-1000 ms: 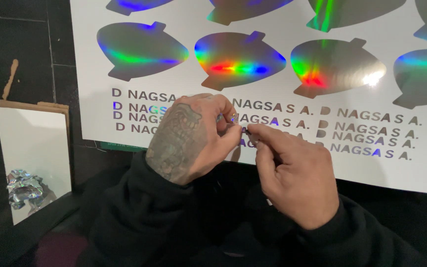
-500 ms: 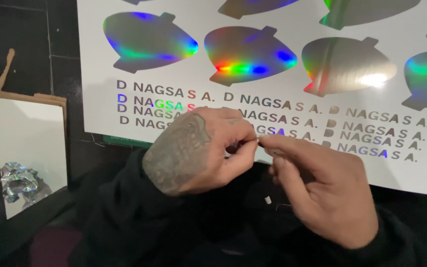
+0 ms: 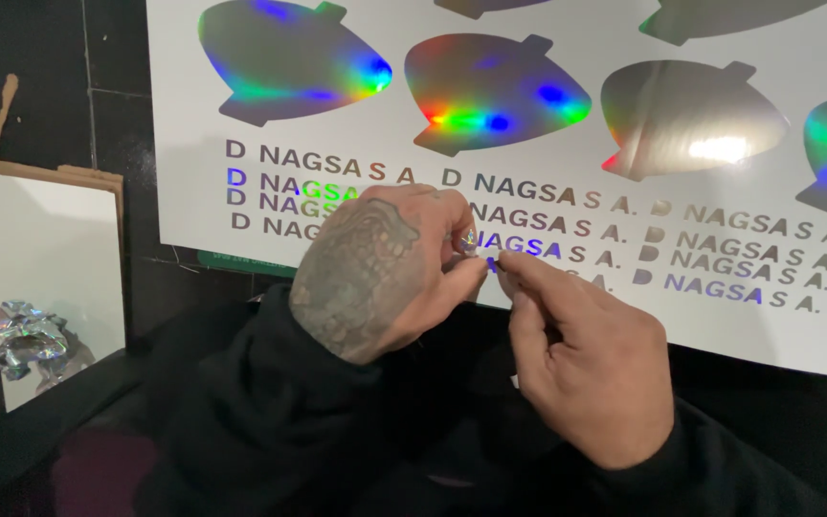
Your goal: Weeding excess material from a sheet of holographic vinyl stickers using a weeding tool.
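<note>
Holographic foil scrap (image 3: 469, 239) sits pinched in the left hand (image 3: 375, 278) fingertips, just above the white sticker sheet (image 3: 567, 163); the right hand (image 3: 591, 359) touches it from the right, thumb and forefinger closed, though what they grip cannot be told

Holographic sticker sheet (image 3: 567, 144) and a small foil scrap (image 3: 469, 238)

White sheet, lying flat on a dark surface, printed with shiny rainbow-foil jar-like shapes in a row and several lines of small foil letters beneath them. Lower left part of the lettering is covered from view. Foil scrap: tiny, glittering, silver-rainbow, pinched at the fingertips just above the lettered rows, its exact shape too small to tell.
</note>
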